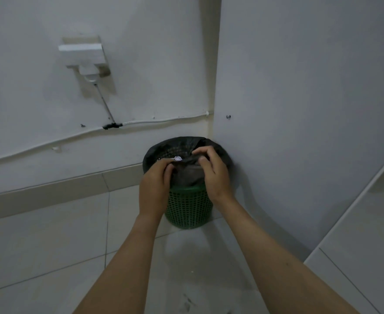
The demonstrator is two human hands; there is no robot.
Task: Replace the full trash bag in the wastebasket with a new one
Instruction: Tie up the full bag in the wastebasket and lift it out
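A green mesh wastebasket [187, 208] stands on the floor in the corner of two white walls. A black trash bag [187, 174] lines it, its edge folded over the rim. My left hand [153, 186] pinches the bag's near edge at the left. My right hand [214, 175] grips the bag's edge at the right, fingers curled over it. Between the hands the bag's front is pulled up and gathered. A bit of white litter [177, 158] shows inside the bag.
A white cable [50, 141] runs along the left wall below a white socket with a plug [84, 56]. A white cabinet or appliance [363, 223] stands at the right. The floor is pale tile [50, 245].
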